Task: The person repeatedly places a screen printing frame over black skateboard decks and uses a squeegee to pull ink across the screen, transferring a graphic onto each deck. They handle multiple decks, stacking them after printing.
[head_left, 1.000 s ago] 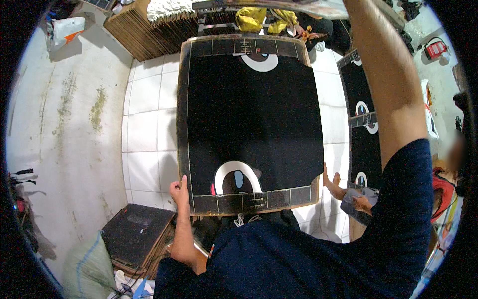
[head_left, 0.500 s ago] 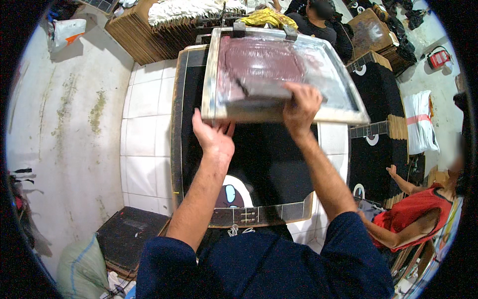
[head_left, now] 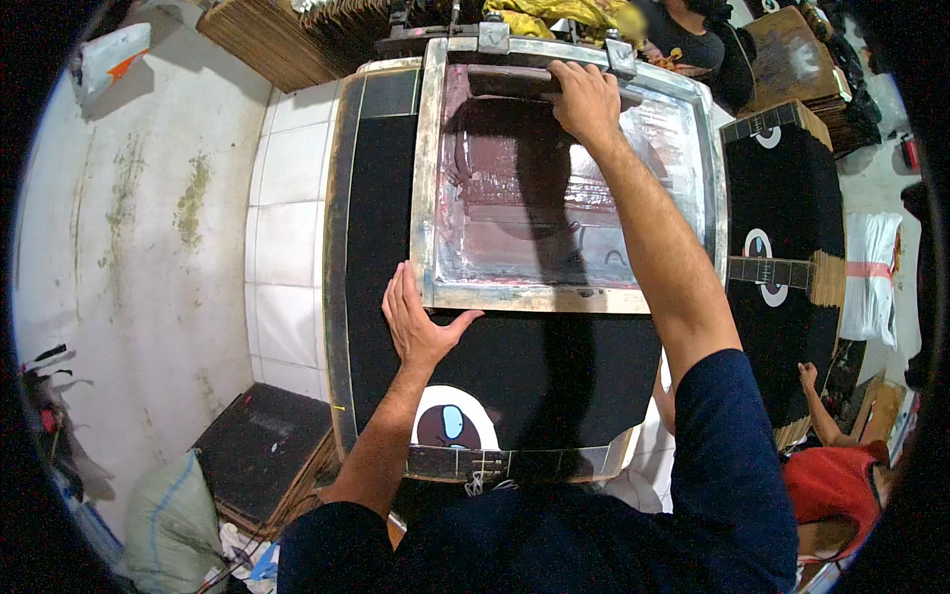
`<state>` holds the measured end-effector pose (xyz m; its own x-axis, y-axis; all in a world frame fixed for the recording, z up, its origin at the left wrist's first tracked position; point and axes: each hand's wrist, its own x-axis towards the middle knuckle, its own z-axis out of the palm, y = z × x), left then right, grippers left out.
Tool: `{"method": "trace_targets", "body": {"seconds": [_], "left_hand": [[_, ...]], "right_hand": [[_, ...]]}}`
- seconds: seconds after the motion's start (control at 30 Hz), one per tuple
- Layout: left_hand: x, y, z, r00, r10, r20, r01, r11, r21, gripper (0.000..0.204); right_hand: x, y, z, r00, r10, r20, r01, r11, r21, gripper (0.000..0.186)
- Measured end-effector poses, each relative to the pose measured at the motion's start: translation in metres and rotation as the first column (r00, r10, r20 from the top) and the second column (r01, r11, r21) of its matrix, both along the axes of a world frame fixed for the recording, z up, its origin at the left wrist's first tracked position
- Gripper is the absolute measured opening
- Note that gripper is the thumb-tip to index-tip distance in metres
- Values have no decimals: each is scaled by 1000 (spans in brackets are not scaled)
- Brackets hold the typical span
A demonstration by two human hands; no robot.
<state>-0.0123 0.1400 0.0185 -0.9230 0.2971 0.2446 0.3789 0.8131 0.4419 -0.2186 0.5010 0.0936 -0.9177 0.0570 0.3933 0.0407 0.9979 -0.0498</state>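
A screen printing frame (head_left: 534,299) lies over black fabric (head_left: 604,366) on a long board (head_left: 338,247). Dark maroon ink (head_left: 495,183) is spread across its mesh. At the frame's far side my right hand (head_left: 589,104) is closed on a squeegee (head_left: 507,85), a dark bar resting on the mesh. My left hand (head_left: 421,327) presses against the near left corner, fingers straight and thumb spread along the near edge. Closer to me, the fabric carries a printed eye (head_left: 455,426) in white, brown and light blue.
Metal hinge clamps (head_left: 493,38) hold the frame's far edge. Yellow cloth (head_left: 554,15) lies behind it. Stacked boards with black fabric (head_left: 792,208) stand at right, beside a person in a red top (head_left: 836,495). Another person is at the far right. A dark board stack (head_left: 262,450) sits near left.
The raised frame has come down onto the fabric. My right hand has carried the squeegee to the far side. From beneath the near edge, my left hand has shifted to the corner.
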Motion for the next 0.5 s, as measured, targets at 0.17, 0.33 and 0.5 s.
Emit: {"method": "trace_targets", "body": {"seconds": [0.17, 0.33, 0.5], "left_hand": [[0, 4, 0, 999, 38, 14, -39, 998, 42, 127], [-2, 4, 2, 999, 32, 27, -33, 999, 41, 127], [-1, 4, 6, 998, 20, 60, -18, 999, -30, 126]], "right_hand": [[10, -13, -19, 997, -69, 39, 66, 995, 70, 34], [104, -50, -12, 998, -42, 48, 42, 999, 13, 28], [61, -24, 11, 955, 24, 295, -8, 999, -53, 36]]}}
